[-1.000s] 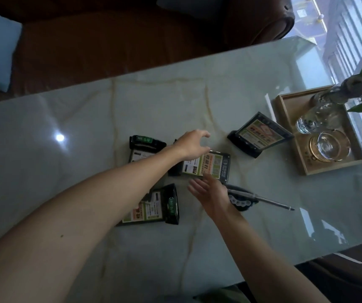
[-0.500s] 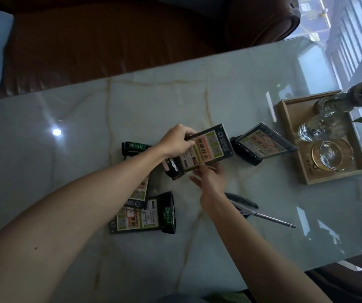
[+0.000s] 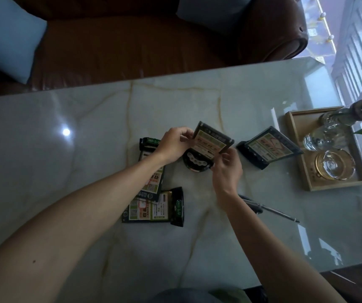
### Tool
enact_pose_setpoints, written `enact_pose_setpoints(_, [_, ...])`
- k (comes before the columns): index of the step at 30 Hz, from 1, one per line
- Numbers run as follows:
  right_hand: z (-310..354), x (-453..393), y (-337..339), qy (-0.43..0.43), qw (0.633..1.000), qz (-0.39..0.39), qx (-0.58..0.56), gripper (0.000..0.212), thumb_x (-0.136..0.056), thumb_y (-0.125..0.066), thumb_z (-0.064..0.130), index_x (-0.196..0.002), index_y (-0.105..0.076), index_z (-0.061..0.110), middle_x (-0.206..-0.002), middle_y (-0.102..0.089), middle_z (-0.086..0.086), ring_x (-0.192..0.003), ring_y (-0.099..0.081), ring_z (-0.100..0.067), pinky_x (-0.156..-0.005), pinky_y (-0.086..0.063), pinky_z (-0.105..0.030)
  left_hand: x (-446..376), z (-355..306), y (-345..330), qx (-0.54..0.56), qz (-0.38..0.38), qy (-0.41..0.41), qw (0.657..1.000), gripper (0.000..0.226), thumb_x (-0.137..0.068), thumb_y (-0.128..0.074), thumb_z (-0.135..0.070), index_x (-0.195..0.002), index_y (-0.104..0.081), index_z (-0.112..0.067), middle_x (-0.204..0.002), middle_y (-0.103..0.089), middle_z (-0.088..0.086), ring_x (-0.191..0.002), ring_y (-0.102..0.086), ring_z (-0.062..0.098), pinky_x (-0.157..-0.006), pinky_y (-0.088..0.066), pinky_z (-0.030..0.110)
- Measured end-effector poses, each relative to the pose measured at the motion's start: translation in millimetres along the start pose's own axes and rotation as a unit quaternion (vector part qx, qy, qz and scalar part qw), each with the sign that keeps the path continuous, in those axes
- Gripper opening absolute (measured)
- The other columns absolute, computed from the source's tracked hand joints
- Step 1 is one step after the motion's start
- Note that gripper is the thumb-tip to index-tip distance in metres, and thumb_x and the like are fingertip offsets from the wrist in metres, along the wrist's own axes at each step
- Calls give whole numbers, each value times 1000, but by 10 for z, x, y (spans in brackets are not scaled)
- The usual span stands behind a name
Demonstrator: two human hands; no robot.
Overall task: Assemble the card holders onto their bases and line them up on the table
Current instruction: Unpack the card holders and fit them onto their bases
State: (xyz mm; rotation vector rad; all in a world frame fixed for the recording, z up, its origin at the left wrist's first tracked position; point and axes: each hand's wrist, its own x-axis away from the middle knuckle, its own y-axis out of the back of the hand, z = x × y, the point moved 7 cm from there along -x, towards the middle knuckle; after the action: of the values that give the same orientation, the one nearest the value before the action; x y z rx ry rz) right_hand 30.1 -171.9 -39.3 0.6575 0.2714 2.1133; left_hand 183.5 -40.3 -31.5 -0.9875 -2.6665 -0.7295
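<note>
Both hands hold one card holder (image 3: 211, 140) lifted above the marble table (image 3: 88, 132); its black base (image 3: 197, 164) hangs at its lower end. My left hand (image 3: 174, 144) pinches its left edge and my right hand (image 3: 227, 169) grips its lower right corner. One assembled card holder (image 3: 267, 148) stands tilted on its base to the right. Two more card holders lie flat near my left forearm: one (image 3: 151, 171) partly hidden under the arm, another (image 3: 153, 209) with its black base at the right end.
A screwdriver (image 3: 269, 209) lies on the table behind my right wrist. A wooden tray (image 3: 293, 136) at the right holds glassware and an ashtray, with a plant beside it. A brown leather sofa with blue cushions runs along the far edge.
The card holder was lying flat on the table; both hands picked it up, turned it upright and now hold it raised with its base attached at the lower end.
</note>
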Motion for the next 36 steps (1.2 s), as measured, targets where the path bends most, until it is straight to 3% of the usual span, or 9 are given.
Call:
enact_pose_setpoints(6, [-11,137,1,42,998,14,32,16,-94,-63,22,-87,-59,36,-84,-67,15,-79,-64,-1,-69,-51,-22,269,138,6,54,-2,1,999,13,-86,-76,-29,-92,-74,-18,-90,-75,-9,-82,-70,2,-74,-56,20])
enact_pose_setpoints(12, [-70,258,9,-3,999,17,48,9,-90,-64,25,-95,-56,25,-91,-63,7,-82,-60,-7,-68,-46,-27,470,185,256,25,-63,0,998,22,-93,-67,-30,-108,-74,-16,-104,-73,-8,-93,-64,-3,-78,-47,7])
enact_pose_setpoints(17, [-44,653,-414,-4,985,160,66,12,-86,-63,21,-77,-59,28,-85,-66,-10,-81,-65,-33,-72,-57,-51,734,637,721,37,-172,83,981,18,-91,-68,-24,-105,-72,-14,-101,-72,-1,-93,-67,9,-83,-54,24])
enact_pose_setpoints(20, [6,826,-761,-12,962,263,74,11,-85,-64,19,-80,-58,28,-86,-65,-6,-82,-65,-27,-73,-58,-46,924,1020,923,26,-192,153,969,23,-89,-68,-25,-111,-69,-16,-107,-71,0,-98,-65,14,-83,-50,25])
enact_pose_setpoints(26, [-191,883,-1144,-64,939,304,145,25,-84,-74,24,-99,-54,23,-93,-62,3,-76,-64,-10,-54,-48,-25,1205,1528,918,34,-155,236,959,43,-88,-70,-28,-128,-60,-14,-120,-66,3,-110,-62,20,-93,-49,32])
enact_pose_setpoints(28, [-257,871,-1197,-65,940,294,162,26,-84,-75,25,-98,-53,22,-92,-64,4,-70,-67,-9,-49,-48,-22,1256,1591,861,38,-132,245,960,48,-87,-71,-29,-131,-58,-13,-116,-65,1,-104,-62,17,-84,-51,30])
enact_pose_setpoints(31, [-287,855,-1273,-59,945,284,150,29,-82,-77,22,-84,-49,28,-83,-66,2,-64,-70,-10,-51,-56,-28,1285,1580,747,67,-88,243,964,39,-83,-77,-31,-117,-64,-20,-97,-66,-9,-78,-62,1,-58,-43,15])
enact_pose_setpoints(33, [-318,842,-1310,-71,945,276,160,31,-80,-78,24,-87,-47,26,-87,-66,-2,-73,-70,-17,-62,-61,-37,1283,1560,698,78,-75,238,965,34,-79,-81,-33,-107,-66,-23,-97,-69,-8,-80,-63,1,-58,-44,17])
enact_pose_setpoints(36, [-333,835,-1363,-72,942,278,176,21,-83,-75,21,-88,-55,21,-88,-69,-4,-73,-69,-18,-60,-60,-36,1301,1496,722,88,-75,236,965,40,-78,-82,-29,-112,-65,-17,-102,-69,-2,-90,-65,13,-68,-50,26])
